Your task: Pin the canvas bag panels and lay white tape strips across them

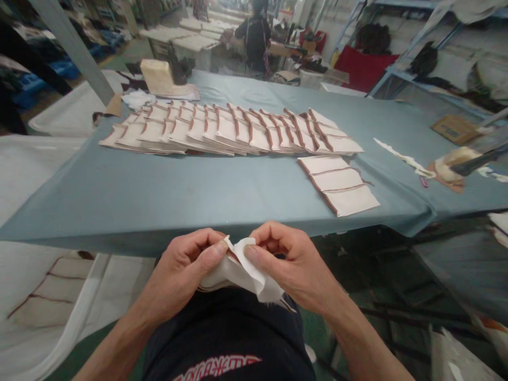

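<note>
Just off the near edge of the blue-green table (166,190), my left hand (186,264) pinches a white cloth piece (234,272) with brown trim. The fingers of my right hand (289,264) are closed on a raised white flap of the same piece, close to my left fingertips. The cloth hangs above my lap, its lower layers partly hidden by my hands. On the table, a long row of overlapping cream pieces with brown edging (222,127) lies behind, and one single cream piece (341,185) lies flat in front of its right end.
A white bin (85,312) at lower left holds a similar piece. Yellowish block (156,76) and white scraps stand at the table's back left. On the right are a cream strip (405,159), a cardboard box (454,129) and a dark metal arm. A person (256,42) stands far back.
</note>
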A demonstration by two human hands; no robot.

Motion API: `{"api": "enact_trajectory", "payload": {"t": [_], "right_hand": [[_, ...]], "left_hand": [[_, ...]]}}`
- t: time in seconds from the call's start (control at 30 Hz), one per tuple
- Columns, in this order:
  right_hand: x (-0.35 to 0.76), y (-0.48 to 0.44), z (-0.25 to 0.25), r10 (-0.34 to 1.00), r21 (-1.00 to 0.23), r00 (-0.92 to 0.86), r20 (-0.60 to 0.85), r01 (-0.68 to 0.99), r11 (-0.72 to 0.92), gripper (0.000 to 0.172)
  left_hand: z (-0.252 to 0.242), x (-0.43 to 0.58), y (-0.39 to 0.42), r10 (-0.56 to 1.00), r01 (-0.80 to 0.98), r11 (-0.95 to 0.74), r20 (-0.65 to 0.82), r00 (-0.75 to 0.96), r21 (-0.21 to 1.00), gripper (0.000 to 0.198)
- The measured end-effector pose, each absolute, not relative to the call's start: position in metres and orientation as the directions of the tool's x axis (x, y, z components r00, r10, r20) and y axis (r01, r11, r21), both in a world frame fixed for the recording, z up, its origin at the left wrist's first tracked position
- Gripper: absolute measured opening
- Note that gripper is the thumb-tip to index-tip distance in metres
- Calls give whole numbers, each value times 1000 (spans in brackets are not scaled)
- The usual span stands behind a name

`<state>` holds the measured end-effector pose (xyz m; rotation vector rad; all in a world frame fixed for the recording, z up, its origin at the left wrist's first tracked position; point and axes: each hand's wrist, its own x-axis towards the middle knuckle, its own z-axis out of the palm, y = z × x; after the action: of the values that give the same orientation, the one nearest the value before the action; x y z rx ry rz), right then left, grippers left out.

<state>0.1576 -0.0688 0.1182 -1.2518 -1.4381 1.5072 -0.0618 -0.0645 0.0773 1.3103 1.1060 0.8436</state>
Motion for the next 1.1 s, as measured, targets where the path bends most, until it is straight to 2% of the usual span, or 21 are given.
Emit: {"api": "enact_trajectory", "payload": {"t": [0.13, 0.37, 0.67, 0.93, 1.1], "right_hand": [[159, -77, 119, 898, -940, -314, -309, 244, -238, 25], [164, -75, 128, 845, -887, -406, -350, 434, -159, 19], [171, -62, 133, 735, -856, -512, -444, 484, -180, 17], [173, -58, 120, 646, -870, -583, -492, 361, -337, 21], [173, -58, 117, 643, -866, -581, -499, 361, -346, 20]], "left_hand": [[76, -62, -66, 929, 86, 127, -149, 338, 988, 47], [77, -60, -68, 895, 82, 177, -195, 402, 981, 47], [88, -54, -64, 874, 98, 56, -97, 476, 994, 45], [85, -55, -64, 879, 126, 22, -79, 470, 992, 43], [87, -53, -64, 879, 101, -12, -38, 476, 995, 41]]}}
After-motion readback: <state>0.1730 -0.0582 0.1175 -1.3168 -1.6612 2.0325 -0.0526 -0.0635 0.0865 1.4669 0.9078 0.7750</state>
